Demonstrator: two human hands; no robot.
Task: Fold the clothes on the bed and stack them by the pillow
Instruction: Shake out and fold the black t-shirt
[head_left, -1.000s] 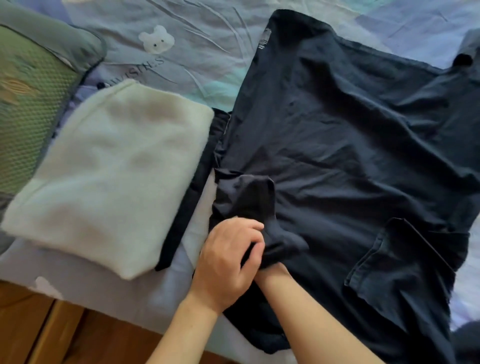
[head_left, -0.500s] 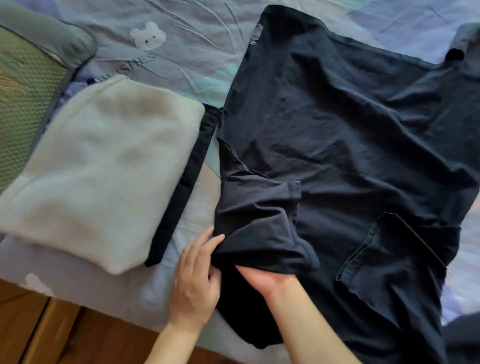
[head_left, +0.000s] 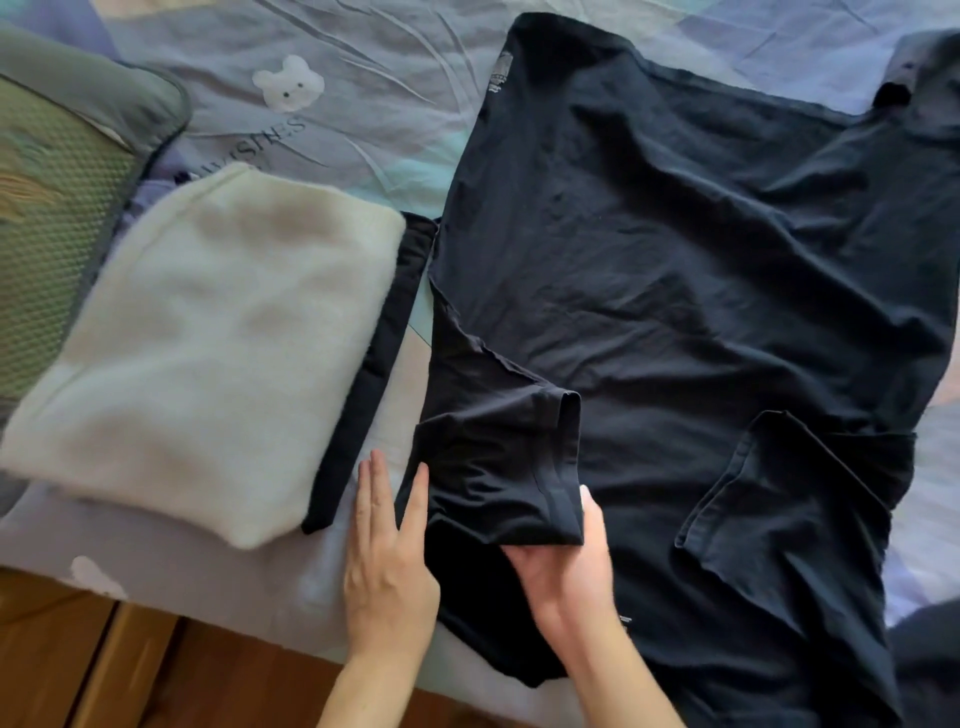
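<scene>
Nearest the camera, two bare forearms are seen reaching over the bed's edge. The left hand (head_left: 387, 566) is laid flat, fingers straight, on the sheet (head_left: 218, 571), its thumb touching the left edge of the folded-in sleeve (head_left: 498, 467); nothing is held by it. The right hand (head_left: 563, 561) is tucked palm-up under the sleeve's cuff end, the thumb showing beside the cuff; most of the fingers are hidden beneath the cloth, so whether the cuff is pinched or merely carried cannot be told.

The sleeve belongs to a black shirt (head_left: 675, 249) spread across the bed, its long axis running from the hands away toward the far right, where the hem or collar end is crumpled. The sleeve has been turned inward over the body, lying just above and between both hands. A second sleeve (head_left: 789, 499) is folded in on the right side, nearer the right hand than the left.

It is judged that the shirt's sides are being squared up and that the lengthwise fold is not yet made; for that, the near edge would need to be carried away from the person along the long axis.

To the left, just beside the shirt, a folded white garment (head_left: 208, 343) is stacked on a folded dark one (head_left: 374, 374). Beyond it, at the far left, the pillow (head_left: 57, 208) is touched by the stack.
</scene>
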